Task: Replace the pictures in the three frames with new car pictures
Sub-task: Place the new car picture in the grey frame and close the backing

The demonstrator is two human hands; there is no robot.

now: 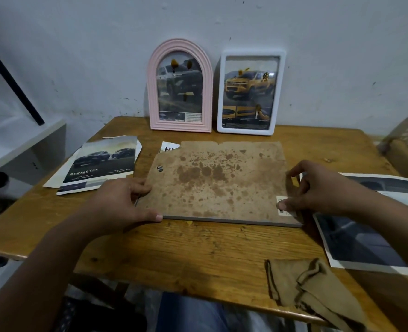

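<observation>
**On the desk: the third frame, face down**

On the desk [198, 257] the big frame [219, 183] lies back-up, stained brown. The left hand [124, 200] grips its left edge. The right hand [310, 190] pinches the right edge near a white sticker [284, 207]. Best to hold it flat and lift the back slowly — the board looks old and torn. Both arms reach forward, wrists low.
</observation>
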